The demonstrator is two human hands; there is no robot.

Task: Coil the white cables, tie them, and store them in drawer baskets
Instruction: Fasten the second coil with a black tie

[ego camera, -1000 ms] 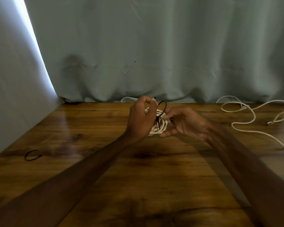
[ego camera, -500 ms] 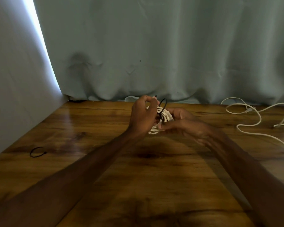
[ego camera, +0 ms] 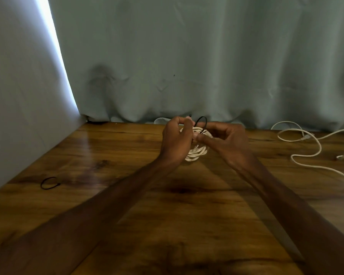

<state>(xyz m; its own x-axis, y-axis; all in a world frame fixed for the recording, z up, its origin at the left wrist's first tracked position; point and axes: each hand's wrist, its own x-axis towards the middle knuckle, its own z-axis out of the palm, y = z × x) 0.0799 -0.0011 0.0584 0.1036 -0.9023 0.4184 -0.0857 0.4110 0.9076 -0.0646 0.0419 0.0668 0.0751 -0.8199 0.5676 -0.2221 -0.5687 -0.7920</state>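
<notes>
A small coil of white cable (ego camera: 197, 152) is held up over the far middle of the wooden table (ego camera: 127, 195). My left hand (ego camera: 175, 141) grips the coil from the left with curled fingers. My right hand (ego camera: 224, 138) holds it from the right, thumb and fingers pinching at a thin black tie (ego camera: 202, 122) that loops above the coil. Much of the coil is hidden behind both hands.
A long loose white cable (ego camera: 306, 147) snakes over the table's far right. A second black tie loop (ego camera: 49, 183) lies at the left. A bit of white cable (ego camera: 160, 120) shows under the grey curtain (ego camera: 187, 66) at the back. A pale wall stands left.
My right hand has shifted closer onto the coil and the tie. The black loop stays above the coil. The view has drifted slightly, so the table items sit a little further right.
</notes>
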